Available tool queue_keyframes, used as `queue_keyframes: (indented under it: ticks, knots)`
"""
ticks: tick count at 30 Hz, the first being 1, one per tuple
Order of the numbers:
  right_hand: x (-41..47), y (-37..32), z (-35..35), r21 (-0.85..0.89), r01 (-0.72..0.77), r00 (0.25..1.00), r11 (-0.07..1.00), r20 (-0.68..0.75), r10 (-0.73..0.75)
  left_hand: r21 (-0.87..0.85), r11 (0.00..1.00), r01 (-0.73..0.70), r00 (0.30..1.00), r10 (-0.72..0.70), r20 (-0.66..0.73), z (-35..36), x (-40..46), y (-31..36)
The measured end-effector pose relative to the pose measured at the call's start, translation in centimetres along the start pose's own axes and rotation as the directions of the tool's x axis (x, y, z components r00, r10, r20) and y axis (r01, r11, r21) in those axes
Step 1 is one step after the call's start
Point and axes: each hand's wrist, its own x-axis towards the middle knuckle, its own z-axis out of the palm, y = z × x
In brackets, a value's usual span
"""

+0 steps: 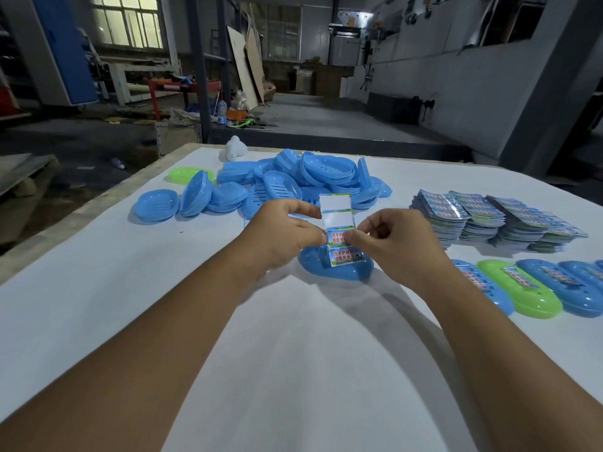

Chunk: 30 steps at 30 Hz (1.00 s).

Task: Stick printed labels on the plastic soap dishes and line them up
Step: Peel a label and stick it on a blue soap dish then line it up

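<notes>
Both hands pinch a strip of printed labels (337, 228) above a blue soap dish (336, 267) on the white tabletop (293, 337): the left hand (287, 233) grips its left edge, the right hand (391, 243) a label on it. Unlabelled dishes (293, 181) are heaped beyond; label stacks (496, 220) and a row of labelled dishes (554, 288) sit right.

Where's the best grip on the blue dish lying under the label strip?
Probably across the narrow width of the blue dish, pinching its long rims from above. It lies flat on the table, long axis left-right; both hands and the label strip hover above, so its near edge is freest.
</notes>
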Motion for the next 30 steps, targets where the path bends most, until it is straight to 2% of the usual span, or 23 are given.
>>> queue_keyframes:
  ticks: [5, 7, 15, 24, 30]
  knots:
    - [-1.0, -0.9, 0.2, 0.096, 0.04, 0.984, 0.995, 0.172, -0.057, 0.061, 0.997, -0.054, 0.999, 0.054, 0.004, 0.3, -0.1, -0.2]
    - [-1.0, -1.0, 0.3, 0.077, 0.032, 0.98, 0.996, 0.195, -0.047, 0.078, 0.994, -0.072, 0.997, 0.072, 0.004, 0.4, -0.1, -0.3]
    - [-0.6, -0.8, 0.3, 0.073, -0.029, 0.99, 0.997, 0.138, 0.018, 0.111, 0.99, -0.091, 0.987, 0.104, -0.12, 0.8, 0.3, -1.0]
    - [-0.3, -0.2, -0.3, 0.107, -0.146, 0.986, 0.984, 0.098, 0.136, 0.165, 0.986, -0.012, 0.968, 0.053, -0.244, 0.2, 1.0, -0.7]
    - [-0.3, 0.1, -0.3, -0.005, -0.12, 0.99, 0.993, 0.076, 0.12, 0.398, 0.917, 0.026, 0.953, 0.098, -0.287, -0.5, 1.1, -1.4]
